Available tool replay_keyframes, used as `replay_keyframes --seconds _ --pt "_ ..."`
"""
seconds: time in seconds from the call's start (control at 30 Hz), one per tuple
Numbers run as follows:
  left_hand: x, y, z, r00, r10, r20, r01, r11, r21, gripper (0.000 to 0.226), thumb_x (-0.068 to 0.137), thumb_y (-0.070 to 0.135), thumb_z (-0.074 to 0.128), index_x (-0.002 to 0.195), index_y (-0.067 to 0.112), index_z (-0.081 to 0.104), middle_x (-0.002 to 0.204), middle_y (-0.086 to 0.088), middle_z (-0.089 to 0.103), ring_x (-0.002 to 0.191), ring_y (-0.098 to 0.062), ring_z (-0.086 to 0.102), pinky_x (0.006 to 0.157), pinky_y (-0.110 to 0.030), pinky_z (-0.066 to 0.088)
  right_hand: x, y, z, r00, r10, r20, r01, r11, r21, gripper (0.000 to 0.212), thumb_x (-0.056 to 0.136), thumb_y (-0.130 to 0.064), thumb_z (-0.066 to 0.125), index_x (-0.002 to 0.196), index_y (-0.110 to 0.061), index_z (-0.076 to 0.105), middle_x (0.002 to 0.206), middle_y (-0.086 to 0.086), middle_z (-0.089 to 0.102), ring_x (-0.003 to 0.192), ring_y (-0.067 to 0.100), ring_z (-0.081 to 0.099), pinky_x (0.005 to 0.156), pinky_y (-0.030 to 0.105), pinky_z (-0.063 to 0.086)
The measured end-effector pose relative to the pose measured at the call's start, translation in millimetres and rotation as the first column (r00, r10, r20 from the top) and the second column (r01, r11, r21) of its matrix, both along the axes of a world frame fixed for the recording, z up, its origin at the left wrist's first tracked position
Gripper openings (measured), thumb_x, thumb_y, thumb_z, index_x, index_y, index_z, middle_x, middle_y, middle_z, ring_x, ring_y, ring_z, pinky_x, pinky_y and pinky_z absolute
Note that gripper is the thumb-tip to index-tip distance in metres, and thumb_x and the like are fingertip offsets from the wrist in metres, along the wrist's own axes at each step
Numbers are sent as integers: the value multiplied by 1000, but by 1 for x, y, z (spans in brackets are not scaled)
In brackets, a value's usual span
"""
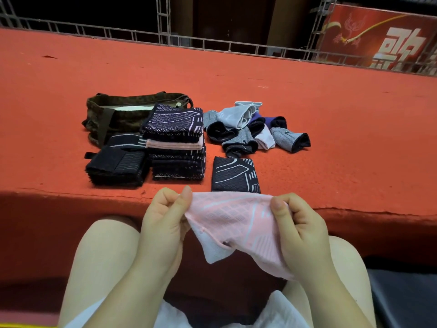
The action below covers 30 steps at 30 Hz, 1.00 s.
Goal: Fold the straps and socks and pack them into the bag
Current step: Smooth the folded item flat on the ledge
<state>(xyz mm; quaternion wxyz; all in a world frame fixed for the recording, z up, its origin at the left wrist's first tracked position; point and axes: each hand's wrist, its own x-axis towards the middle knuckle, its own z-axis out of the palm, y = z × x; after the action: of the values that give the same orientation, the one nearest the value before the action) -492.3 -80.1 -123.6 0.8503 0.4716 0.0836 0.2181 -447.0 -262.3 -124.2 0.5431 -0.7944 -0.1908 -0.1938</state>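
Low in the middle of the frame, the left hand (165, 223) and the right hand (300, 230) held a pink strap (236, 228) stretched between them above the person's knees, each hand pinching one upper corner with thumb against curled fingers. The cloth bore a pale diamond pattern and hung down toward the lower right, its bottom edge trailing past the right wrist. Just above the hands, on the red carpeted ledge (331, 102), a single folded dark strap (235, 175) with white lines lay flat near the ledge's front edge. To its left stood a tall stack of folded straps (176, 143), mostly dark with one pink layer near the top, and touching that stack on the left sat a lower pile of black folded straps (117, 165). Behind both piles, toward the upper left of the centre, the olive-brown bag (118, 112) lay open with its handles (105, 124) slack. Right of the tall stack, a loose heap of socks (250, 130) in grey, black, purple and light blue lay unfolded on the carpet. A metal railing (165, 36) ran along the top of the frame, with a red banner (378, 36) in the upper right corner.
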Motion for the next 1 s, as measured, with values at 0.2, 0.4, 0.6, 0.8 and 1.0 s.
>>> replay_keyframes --seconds 0.2,0.4,0.6,0.8,1.0 --pt "-1 0 5 985 -172 24 169 982 82 16 80 32 64 89 18 63 77 4 70 68 -7 64 60 -18 51 3 0 7 986 68 -152 -52 993 110 32 90 -47 55 63 -29 55 53 -15 46 53 0 40 51 12 32" --pt "-7 -18 -3 846 -519 -124 525 851 18 95 53 51 86 132 14 49 123 -5 65 112 -21 63 93 -43 53 9 6 12 969 68 -239 -17 978 208 42 90 -40 48 63 -7 49 54 -10 42 54 3 37 50 22 32" --pt "-1 -22 -3 932 -306 -192 327 941 88 43 75 25 70 114 10 60 108 -10 71 97 -21 70 72 -32 57 5 12 -3 985 43 -166 -41 999 10 24 86 -51 53 103 -34 58 101 -20 60 97 -4 54 85 13 40" --pt "2 -18 2 956 -234 -174 214 968 -129 43 75 22 61 112 1 60 99 -13 73 88 -19 71 64 -25 57 -13 23 -10 994 112 7 -109 980 -164 33 78 -53 57 99 -30 69 104 -20 64 105 2 58 90 20 43" --pt "0 -19 2 960 -172 -221 179 984 12 59 69 38 64 119 7 59 106 -6 71 90 -9 70 67 -17 52 -13 24 1 996 76 -44 -81 989 -125 16 84 -47 55 88 -34 65 81 -22 68 79 3 63 71 18 45"
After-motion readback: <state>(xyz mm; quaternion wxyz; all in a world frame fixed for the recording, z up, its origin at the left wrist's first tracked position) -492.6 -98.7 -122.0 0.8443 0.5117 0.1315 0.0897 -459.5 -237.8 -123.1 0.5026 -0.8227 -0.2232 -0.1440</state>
